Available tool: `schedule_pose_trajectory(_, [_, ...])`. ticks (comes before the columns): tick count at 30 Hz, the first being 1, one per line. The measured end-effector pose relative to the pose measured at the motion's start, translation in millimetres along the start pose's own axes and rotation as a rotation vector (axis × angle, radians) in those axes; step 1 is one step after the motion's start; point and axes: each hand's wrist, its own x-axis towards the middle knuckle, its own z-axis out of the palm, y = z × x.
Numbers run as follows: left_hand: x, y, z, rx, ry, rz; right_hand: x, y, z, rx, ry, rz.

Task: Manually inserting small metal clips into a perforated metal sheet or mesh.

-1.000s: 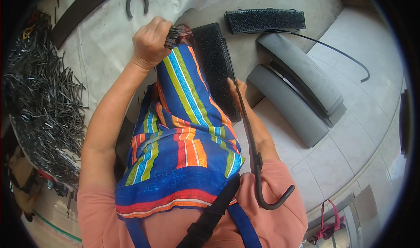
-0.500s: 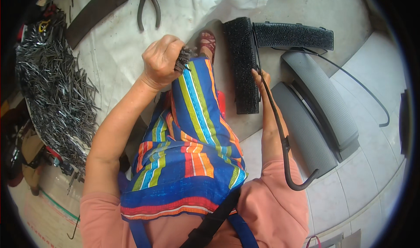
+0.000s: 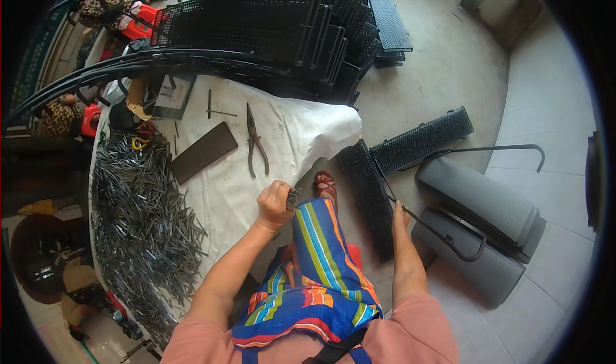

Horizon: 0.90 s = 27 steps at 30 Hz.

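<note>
My left hand (image 3: 274,205) is closed around a bundle of short dark metal strips (image 3: 292,199), held above my striped apron (image 3: 324,242). On my right, my right hand (image 3: 400,217) grips the edge of a long black perforated panel (image 3: 367,187), beside a black rod (image 3: 443,235) with a hooked end; the palm hides part of the hold. A second black perforated panel (image 3: 427,139) adjoins the first one at an angle. Long-nosed pliers (image 3: 255,142) and a dark flat plate (image 3: 205,151) lie on the white-covered table (image 3: 234,216).
A large heap of loose metal strips (image 3: 138,216) covers the table's left side. Stacked black perforated panels (image 3: 250,27) with curved rods stand at the far side. Two grey curved pieces (image 3: 478,194) lie on the floor at right. Another person's patterned clothing (image 3: 59,117) shows at far left.
The view has tilted up, bringing the stacked panels into sight. My left hand still holds its bundle, and my right hand keeps its grip while the panel and rod now sit at a different angle.
</note>
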Motion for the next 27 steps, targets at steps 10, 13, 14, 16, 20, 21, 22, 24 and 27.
schedule_pose_trajectory(10, [-5,-2,-11,0.009,0.054,-0.059,-169,-300,-49,0.675,-0.189,-0.938])
schedule_pose_trajectory(13, [1,6,-6,-0.083,0.071,-0.079,-181,-421,-92,0.915,-0.193,-1.048])
schedule_pose_trajectory(14, [-1,6,-4,-0.064,0.049,-0.091,-181,-453,-96,0.931,-0.185,-1.077])
schedule_pose_trajectory(16, [-4,8,-6,-0.058,0.03,-0.103,-183,-494,-103,0.936,-0.166,-1.108])
schedule_pose_trajectory(20, [-6,1,-7,-0.055,0.015,-0.088,-194,-516,-114,0.694,-0.236,-0.919])
schedule_pose_trajectory(21, [-6,4,-9,-0.051,0.0,-0.077,-195,-510,-115,0.595,-0.22,-0.927])
schedule_pose_trajectory(22, [-4,7,-11,-0.114,0.06,-0.082,-193,-505,-113,0.655,-0.253,-0.956])
schedule_pose_trajectory(24, [-4,4,-11,-0.12,0.059,-0.085,-187,-499,-115,0.649,-0.307,-0.963])
schedule_pose_trajectory(27, [1,3,-11,-0.11,0.036,-0.1,-148,-510,-126,0.767,-0.164,-0.894])
